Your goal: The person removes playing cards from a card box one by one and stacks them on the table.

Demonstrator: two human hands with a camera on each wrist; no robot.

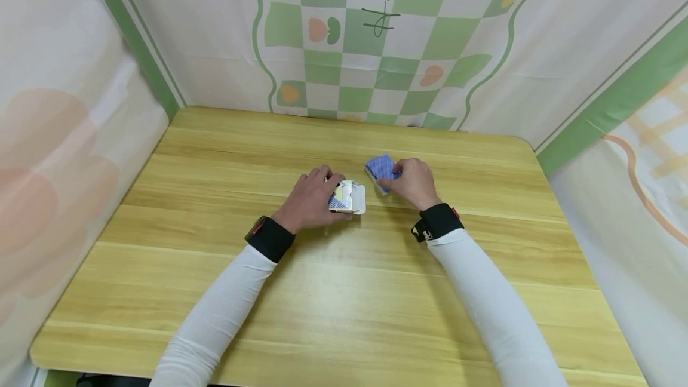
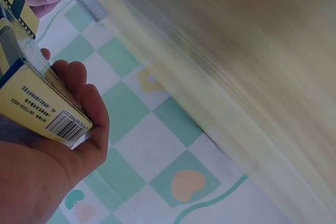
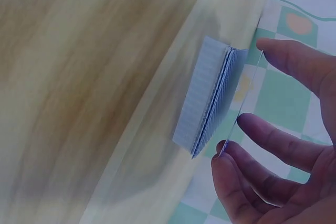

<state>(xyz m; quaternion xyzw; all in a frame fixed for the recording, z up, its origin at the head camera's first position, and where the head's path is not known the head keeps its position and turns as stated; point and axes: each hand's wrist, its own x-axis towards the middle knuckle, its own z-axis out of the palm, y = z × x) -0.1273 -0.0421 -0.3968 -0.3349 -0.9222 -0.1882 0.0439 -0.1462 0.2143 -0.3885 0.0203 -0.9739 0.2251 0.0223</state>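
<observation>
My left hand (image 1: 309,202) holds a small card box (image 1: 346,194) a little left of the table's middle, its white end flap standing open towards the right. The left wrist view shows the box's yellowish side (image 2: 47,103) with a barcode, the fingers and thumb curled round it. To the right, a stack of blue-patterned playing cards (image 3: 202,98) stands on the table. Beside that stack, my right hand (image 1: 415,183) pinches one thin playing card (image 3: 250,85) between thumb and fingers; the right wrist view shows it nearly edge-on, slightly apart from the stack.
The wooden table (image 1: 344,315) has rounded corners. A curtain (image 1: 408,40) with green checks hangs behind its far edge, and more printed cloth hangs at the left (image 1: 64,136) and right sides.
</observation>
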